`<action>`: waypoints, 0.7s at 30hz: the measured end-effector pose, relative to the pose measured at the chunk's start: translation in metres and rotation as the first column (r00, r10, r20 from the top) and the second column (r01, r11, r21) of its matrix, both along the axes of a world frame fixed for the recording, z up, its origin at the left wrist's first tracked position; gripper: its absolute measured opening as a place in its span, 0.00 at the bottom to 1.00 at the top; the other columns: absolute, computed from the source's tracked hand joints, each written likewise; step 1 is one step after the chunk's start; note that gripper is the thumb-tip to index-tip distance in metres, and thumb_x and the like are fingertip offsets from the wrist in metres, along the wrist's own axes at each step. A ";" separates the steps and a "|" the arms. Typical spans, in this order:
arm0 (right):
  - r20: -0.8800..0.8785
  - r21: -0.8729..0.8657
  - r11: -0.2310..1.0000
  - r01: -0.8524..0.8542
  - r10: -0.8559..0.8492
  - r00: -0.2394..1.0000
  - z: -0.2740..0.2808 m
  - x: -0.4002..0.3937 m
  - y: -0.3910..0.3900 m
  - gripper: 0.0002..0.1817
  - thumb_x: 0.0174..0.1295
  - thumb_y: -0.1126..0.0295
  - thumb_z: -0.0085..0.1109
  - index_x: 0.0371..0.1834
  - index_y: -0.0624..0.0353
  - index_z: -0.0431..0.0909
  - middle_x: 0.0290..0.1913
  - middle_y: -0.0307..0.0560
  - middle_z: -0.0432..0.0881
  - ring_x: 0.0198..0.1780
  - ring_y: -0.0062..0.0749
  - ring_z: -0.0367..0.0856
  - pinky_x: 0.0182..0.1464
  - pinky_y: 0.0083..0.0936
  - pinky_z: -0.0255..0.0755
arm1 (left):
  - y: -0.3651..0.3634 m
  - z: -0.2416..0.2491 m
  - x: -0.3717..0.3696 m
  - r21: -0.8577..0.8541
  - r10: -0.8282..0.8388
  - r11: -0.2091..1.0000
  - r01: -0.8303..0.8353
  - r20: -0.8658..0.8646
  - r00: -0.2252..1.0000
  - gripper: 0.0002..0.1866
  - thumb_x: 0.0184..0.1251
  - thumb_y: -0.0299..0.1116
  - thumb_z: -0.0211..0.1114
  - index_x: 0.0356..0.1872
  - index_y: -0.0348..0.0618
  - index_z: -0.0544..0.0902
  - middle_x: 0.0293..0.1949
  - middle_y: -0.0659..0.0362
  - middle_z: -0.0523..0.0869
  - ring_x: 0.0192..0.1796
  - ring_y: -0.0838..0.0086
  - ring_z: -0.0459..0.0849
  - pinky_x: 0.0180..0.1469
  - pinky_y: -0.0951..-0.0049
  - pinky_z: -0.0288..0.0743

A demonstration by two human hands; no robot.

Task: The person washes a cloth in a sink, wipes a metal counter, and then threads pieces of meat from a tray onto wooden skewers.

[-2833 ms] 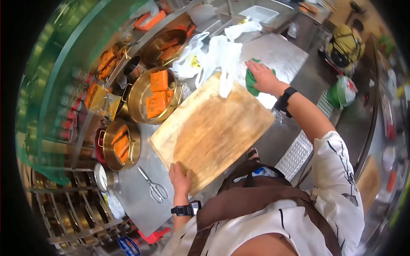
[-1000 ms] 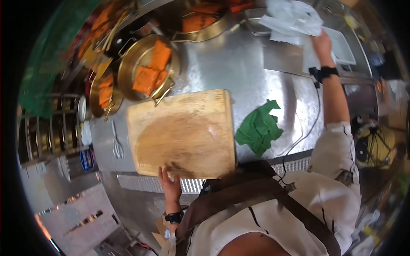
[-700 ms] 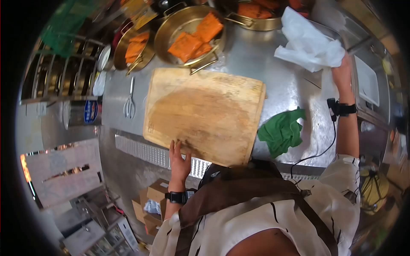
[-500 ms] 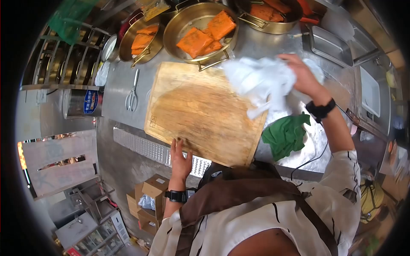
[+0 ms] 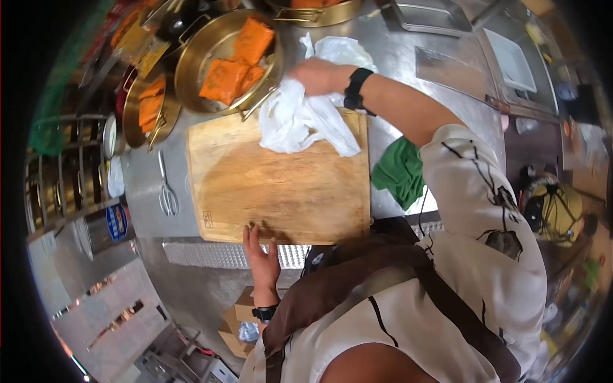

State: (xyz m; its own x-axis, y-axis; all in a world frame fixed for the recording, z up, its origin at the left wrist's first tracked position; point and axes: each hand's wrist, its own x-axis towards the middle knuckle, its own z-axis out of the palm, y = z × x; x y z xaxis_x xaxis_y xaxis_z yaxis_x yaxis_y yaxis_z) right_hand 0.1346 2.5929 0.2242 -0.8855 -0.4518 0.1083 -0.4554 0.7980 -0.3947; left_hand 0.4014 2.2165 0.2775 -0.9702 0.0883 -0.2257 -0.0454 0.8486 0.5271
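My right hand [image 5: 322,76] grips a crumpled white plastic bag [image 5: 303,121], its fingers closed around the top. The loose part of the bag drapes over the upper right of a wooden cutting board [image 5: 274,191]. At the board's near edge rests my left hand [image 5: 263,263], fingers spread and touching the rim, holding nothing. A bunched green cloth [image 5: 401,172] lies just right of the board. Behind my right hand is another white, crumpled, plastic-looking piece [image 5: 348,52].
Behind the board stands a large brass pan [image 5: 185,70] with orange packets [image 5: 222,82]. A smaller pan [image 5: 131,118] is left of it, and another pan [image 5: 319,17] is at the back. Scissors [image 5: 167,195] lie left of the board. Metal trays [image 5: 431,16] sit at back right.
My right hand has swung left with the white bag, from the board's right side to its far edge. The camera view has shifted and turned. My left hand stays at the near edge.
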 end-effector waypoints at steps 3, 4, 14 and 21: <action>-0.074 -0.154 0.937 0.315 -0.329 0.942 0.047 0.034 0.049 0.25 0.48 0.65 0.65 0.51 0.58 0.73 0.39 0.56 0.81 0.44 0.52 0.79 0.48 0.39 0.73 | -0.006 0.003 -0.017 0.024 -0.056 0.998 0.056 0.001 0.998 0.25 0.62 0.29 0.62 0.61 0.40 0.69 0.68 0.43 0.59 0.69 0.49 0.60 0.67 0.59 0.59; -0.076 -0.224 0.884 0.410 -0.436 0.897 0.064 0.052 0.069 0.28 0.48 0.64 0.67 0.55 0.58 0.72 0.45 0.56 0.81 0.48 0.50 0.79 0.52 0.37 0.72 | -0.009 0.003 -0.023 0.031 -0.079 0.996 0.079 -0.001 0.997 0.25 0.62 0.30 0.61 0.61 0.40 0.69 0.68 0.43 0.59 0.69 0.49 0.60 0.67 0.59 0.59; -0.411 -0.431 0.547 0.718 -0.827 0.383 0.111 0.236 0.112 0.13 0.52 0.65 0.63 0.38 0.59 0.79 0.36 0.56 0.78 0.40 0.52 0.75 0.44 0.40 0.70 | 0.034 0.030 -0.075 0.513 -0.365 0.801 0.308 0.011 0.931 0.31 0.61 0.25 0.61 0.67 0.40 0.63 0.69 0.46 0.61 0.68 0.53 0.63 0.67 0.58 0.58; -0.206 -0.649 0.522 0.553 -0.821 0.533 0.090 0.260 -0.022 0.24 0.48 0.69 0.65 0.48 0.60 0.69 0.43 0.55 0.75 0.46 0.52 0.74 0.47 0.40 0.69 | 0.170 0.075 -0.075 0.106 -0.755 0.439 0.892 -0.495 0.430 0.37 0.59 0.32 0.68 0.67 0.36 0.61 0.67 0.50 0.63 0.67 0.59 0.64 0.67 0.62 0.59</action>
State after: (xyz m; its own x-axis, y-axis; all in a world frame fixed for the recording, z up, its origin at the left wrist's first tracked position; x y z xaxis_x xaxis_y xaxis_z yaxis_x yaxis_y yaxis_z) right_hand 0.3944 2.5707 0.3145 -0.6523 0.5159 0.5552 -0.0536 0.6993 -0.7128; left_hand 0.3267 2.3863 0.3528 -0.3698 0.8811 0.2947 0.8098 0.1501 0.5671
